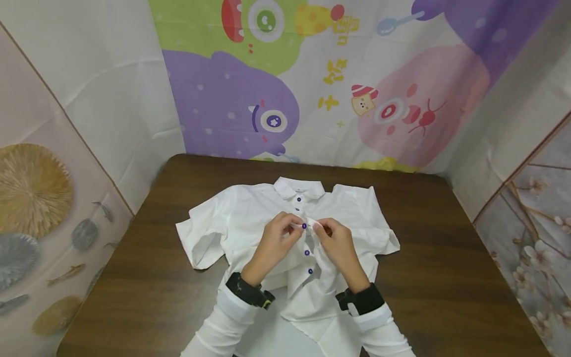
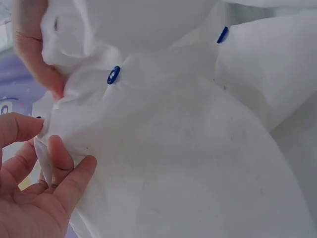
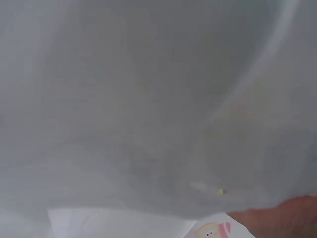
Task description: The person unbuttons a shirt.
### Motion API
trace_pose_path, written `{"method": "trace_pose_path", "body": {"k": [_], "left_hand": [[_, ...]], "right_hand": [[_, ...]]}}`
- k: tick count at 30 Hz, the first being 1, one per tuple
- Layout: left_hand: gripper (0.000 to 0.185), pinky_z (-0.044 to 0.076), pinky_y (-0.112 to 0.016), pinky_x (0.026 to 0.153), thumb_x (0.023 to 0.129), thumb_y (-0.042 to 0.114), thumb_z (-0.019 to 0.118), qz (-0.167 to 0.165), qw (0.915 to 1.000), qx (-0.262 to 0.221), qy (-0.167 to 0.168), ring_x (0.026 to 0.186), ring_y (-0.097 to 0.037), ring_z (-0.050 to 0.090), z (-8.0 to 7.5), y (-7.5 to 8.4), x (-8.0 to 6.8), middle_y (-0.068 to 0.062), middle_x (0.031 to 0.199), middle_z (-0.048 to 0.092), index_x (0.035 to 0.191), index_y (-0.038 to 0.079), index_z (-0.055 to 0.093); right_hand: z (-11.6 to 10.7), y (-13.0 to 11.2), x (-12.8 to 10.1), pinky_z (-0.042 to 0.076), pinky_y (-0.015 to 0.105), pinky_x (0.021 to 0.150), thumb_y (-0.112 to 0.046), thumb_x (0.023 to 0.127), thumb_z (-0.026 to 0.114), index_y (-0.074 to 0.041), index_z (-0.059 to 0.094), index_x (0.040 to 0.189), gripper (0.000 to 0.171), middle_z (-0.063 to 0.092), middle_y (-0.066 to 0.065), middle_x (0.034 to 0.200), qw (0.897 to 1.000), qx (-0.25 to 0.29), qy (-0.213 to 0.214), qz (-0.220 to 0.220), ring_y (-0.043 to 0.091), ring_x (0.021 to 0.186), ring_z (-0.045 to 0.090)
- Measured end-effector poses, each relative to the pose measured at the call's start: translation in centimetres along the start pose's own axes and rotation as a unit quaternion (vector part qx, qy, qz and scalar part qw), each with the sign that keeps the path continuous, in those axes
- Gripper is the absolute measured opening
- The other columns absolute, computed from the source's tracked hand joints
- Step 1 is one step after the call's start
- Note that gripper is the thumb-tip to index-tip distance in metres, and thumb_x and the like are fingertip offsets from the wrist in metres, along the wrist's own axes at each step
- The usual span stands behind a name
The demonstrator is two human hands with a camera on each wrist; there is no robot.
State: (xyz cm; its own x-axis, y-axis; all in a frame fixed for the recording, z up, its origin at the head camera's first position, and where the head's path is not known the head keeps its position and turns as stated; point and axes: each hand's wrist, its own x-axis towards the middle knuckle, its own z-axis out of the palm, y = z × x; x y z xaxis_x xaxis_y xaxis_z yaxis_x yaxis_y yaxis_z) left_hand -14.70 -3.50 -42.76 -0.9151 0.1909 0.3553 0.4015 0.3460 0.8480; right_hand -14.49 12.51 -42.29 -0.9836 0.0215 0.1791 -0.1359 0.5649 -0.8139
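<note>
A white short-sleeved shirt (image 1: 254, 208) with a collar and blue buttons lies front up on the table. Near the middle of its front, the left hand (image 1: 277, 240) pinches the placket edge beside a blue button (image 1: 304, 226). Close by on the other side, the right hand (image 1: 339, 243) grips the opposite front edge, which is lifted and bunched. From the left wrist, the left hand (image 2: 37, 193) has thumb and fingers at the cloth, with a lower blue button (image 2: 114, 75) nearby. White cloth (image 3: 148, 109) fills most of the right wrist view, hiding nearly all of the right hand.
The brown wooden table (image 1: 428, 277) extends around the shirt on both sides. A cartoon-printed curtain (image 1: 330, 139) hangs behind it, with patterned side hangings (image 1: 107, 89) to left and right. Black straps (image 1: 368, 299) circle both wrists.
</note>
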Motion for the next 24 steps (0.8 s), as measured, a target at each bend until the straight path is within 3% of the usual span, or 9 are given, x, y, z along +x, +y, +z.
{"method": "trace_pose_path", "body": {"k": [12, 24], "left_hand": [[0.005, 0.052, -0.036, 0.078, 0.085, 0.006, 0.06, -0.013, 0.9998, -0.004, -0.013, 0.079, -0.017, 0.058, -0.2, 0.0, -0.3, -0.008, 0.088, 0.058, 0.088, 0.004, 0.064], [0.005, 0.052, -0.034, 0.078, 0.081, 0.005, 0.059, -0.037, 0.9991, 0.013, -0.017, 0.079, -0.016, 0.059, -0.8, -0.8, -1.4, -0.005, 0.085, 0.059, 0.082, 0.006, 0.063]], "right_hand": [[-0.2, 0.7, -0.3, 0.044, 0.026, 0.066, -0.017, 0.091, 0.058, 0.003, 0.066, 0.095, 0.022, 0.064, 0.013, 0.08, 1.0, -0.008, -0.001, 0.008, 0.018, 0.072, 0.054], [-1.2, 2.1, -1.4, 0.045, 0.034, 0.067, -0.012, 0.092, 0.056, 0.0, 0.063, 0.091, 0.014, 0.061, 0.011, 0.08, 0.993, -0.096, -0.016, -0.068, 0.019, 0.072, 0.055]]}}
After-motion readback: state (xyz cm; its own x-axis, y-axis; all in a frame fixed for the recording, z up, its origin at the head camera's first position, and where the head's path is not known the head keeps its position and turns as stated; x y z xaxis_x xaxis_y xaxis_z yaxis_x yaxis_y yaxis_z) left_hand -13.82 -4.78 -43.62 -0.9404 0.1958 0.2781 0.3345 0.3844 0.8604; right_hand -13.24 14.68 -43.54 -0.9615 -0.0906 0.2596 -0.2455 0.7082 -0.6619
